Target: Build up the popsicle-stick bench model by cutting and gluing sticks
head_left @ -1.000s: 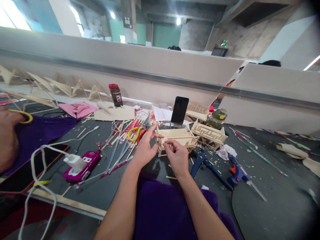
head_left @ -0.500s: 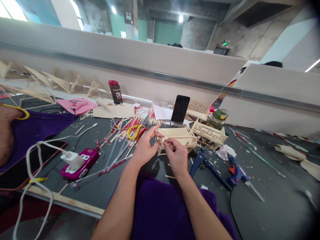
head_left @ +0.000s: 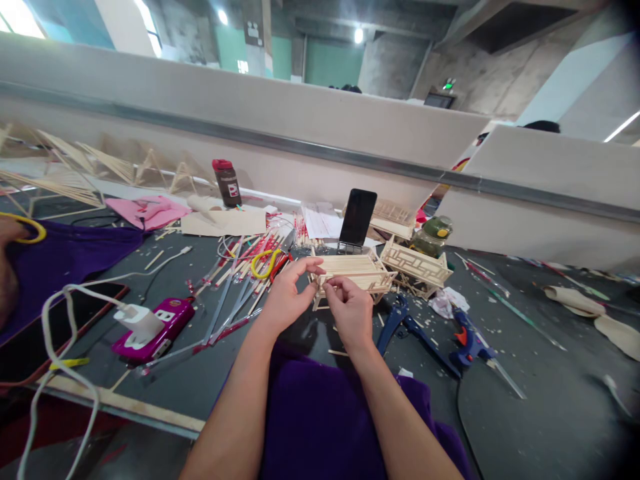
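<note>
A small model made of wooden sticks (head_left: pixel 353 264), with a slatted top and short legs, stands on the dark table in front of me. At its near left corner is my left hand (head_left: pixel 291 297), its thumb and index finger apart around the corner; whether they touch the wood I cannot tell. Close beside it, my right hand (head_left: pixel 351 308) is closed in a pinch at the model's front edge. Whatever lies between those fingertips is hidden or too small to name. A second stick model (head_left: pixel 416 263) with railings stands just to the right.
Blue cutting pliers (head_left: pixel 395 323) and a blue glue gun (head_left: pixel 470 343) lie right. Behind the model a black phone (head_left: pixel 357 217) leans on a stand. Bundled sticks, yellow-handled scissors (head_left: pixel 265 264) and a purple power strip (head_left: pixel 155 330) lie left. Another person's hand (head_left: pixel 9 267) shows far left.
The left index finger has bent down closer to the model's corner. My right hand keeps its pinch in nearly the same place. The whole view has shifted slightly.
</note>
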Demonstrator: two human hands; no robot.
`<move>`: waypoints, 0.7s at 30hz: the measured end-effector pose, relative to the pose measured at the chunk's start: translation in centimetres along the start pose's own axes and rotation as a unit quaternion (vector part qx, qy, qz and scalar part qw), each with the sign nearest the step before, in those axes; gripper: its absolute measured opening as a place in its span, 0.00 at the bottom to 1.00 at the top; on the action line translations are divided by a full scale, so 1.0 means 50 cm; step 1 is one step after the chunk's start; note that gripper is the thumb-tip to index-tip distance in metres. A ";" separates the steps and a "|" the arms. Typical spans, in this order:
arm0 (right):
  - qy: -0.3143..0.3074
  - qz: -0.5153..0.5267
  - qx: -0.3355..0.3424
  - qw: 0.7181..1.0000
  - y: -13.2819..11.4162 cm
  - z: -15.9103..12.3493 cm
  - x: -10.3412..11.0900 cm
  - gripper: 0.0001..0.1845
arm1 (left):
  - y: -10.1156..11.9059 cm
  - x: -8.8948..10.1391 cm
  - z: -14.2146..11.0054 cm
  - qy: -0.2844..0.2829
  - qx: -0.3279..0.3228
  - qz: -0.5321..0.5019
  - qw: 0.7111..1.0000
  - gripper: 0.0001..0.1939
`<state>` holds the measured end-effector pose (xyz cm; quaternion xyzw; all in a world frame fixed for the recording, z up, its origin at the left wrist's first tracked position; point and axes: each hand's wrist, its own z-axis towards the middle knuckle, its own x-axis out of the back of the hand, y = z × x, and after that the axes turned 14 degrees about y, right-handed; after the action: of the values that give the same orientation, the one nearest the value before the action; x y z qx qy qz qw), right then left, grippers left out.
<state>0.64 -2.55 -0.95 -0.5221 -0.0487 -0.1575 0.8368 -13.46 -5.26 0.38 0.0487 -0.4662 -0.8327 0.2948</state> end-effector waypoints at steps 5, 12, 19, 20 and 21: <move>-0.003 -0.011 0.000 1.000 -0.006 0.000 0.002 0.12 | -0.003 0.002 0.000 0.003 -0.021 0.039 0.999 0.16; -0.002 -0.023 0.003 1.000 -0.016 -0.002 0.004 0.12 | 0.005 0.005 0.002 0.003 -0.040 0.051 0.998 0.16; -0.003 -0.032 -0.003 0.999 -0.021 -0.001 0.003 0.12 | 0.006 0.005 0.003 0.002 -0.044 0.050 0.998 0.15; -0.004 -0.032 -0.003 0.999 -0.021 -0.001 0.002 0.12 | 0.006 0.005 0.003 0.002 -0.045 0.050 0.998 0.15; -0.004 -0.031 -0.003 0.999 -0.021 -0.001 0.002 0.12 | 0.005 0.005 0.003 0.001 -0.046 0.051 0.998 0.15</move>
<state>0.41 -3.04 -0.03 -0.5231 -0.0683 -0.1815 0.8299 -13.62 -5.39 0.73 0.0125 -0.4293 -0.8370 0.3391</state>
